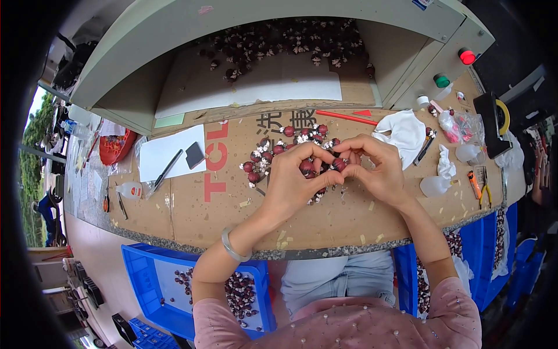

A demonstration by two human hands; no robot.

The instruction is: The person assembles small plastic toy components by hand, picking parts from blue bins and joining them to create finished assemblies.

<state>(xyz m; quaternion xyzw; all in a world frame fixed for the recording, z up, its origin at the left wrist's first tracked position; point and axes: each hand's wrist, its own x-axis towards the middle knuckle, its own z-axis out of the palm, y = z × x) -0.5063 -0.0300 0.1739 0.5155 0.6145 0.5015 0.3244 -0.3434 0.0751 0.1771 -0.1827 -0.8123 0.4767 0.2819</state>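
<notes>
Over the cardboard-covered bench, my two hands meet fingertip to fingertip. Between them is a small dark red ball with white bits [339, 164], like a little ornament. My right hand [378, 168] pinches it between thumb and forefinger. My left hand [293, 179] is curled, its thumb and forefinger closed against the ball's left side. Beneath and behind my fingers lies a loose pile of the same red balls with white clusters [267, 156]. Some of the pile is hidden by my hands.
Ahead stands a grey open-fronted cabinet [401, 64] with more balls inside. To the right are a white cloth [401, 132], a clear bottle [435, 186] and pliers [485, 195]. White paper [168, 152] and a pen [168, 170] lie left. A blue bin [139, 273] stands below the bench.
</notes>
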